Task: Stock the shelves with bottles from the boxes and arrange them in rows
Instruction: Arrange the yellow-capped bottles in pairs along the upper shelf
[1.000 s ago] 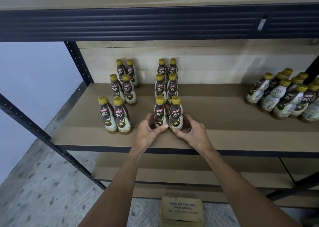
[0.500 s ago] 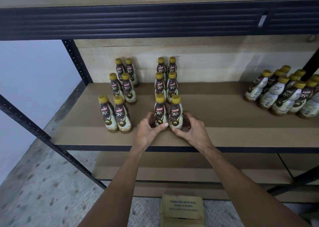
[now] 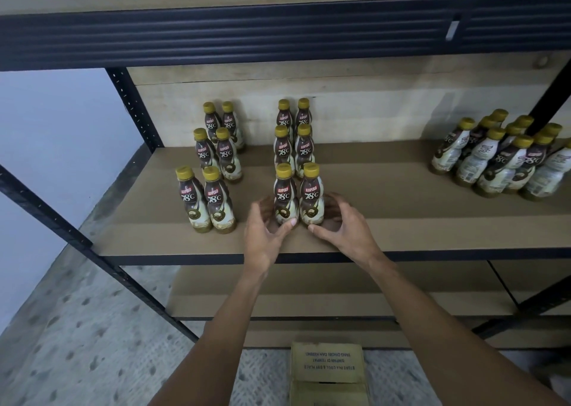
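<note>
Fingers [image 3: 262, 208] of the left hand [image 3: 266, 235] are curling round the left side of the left front Kopiko bottle [image 3: 285, 197], and the thumb is pressing against its base at the front. Fingers [image 3: 338, 203] of the right hand [image 3: 346, 232] are arching round the right side of the right front Kopiko bottle [image 3: 312, 197], with the thumb tip lying at the foot of that bottle. Whether the fingertips behind are touching the label is hard to judge in the shadow.

Both bottles are standing upright and touching each other near the front edge of the middle shelf [image 3: 395, 214]. They are heading a double row [image 3: 293, 140] of four more yellow-capped bottles running back towards the wooden back panel. Just to the left, a second double row [image 3: 216, 164] of six bottles is standing with wider gaps between its pairs. Well apart, at the right end of the shelf, a tight cluster of bottles [image 3: 506, 161] is sitting with labels facing various ways.

Below, a cardboard box [image 3: 328, 371] is resting on the patterned floor [image 3: 77, 328] in front of the lower shelf [image 3: 309, 297].
</note>
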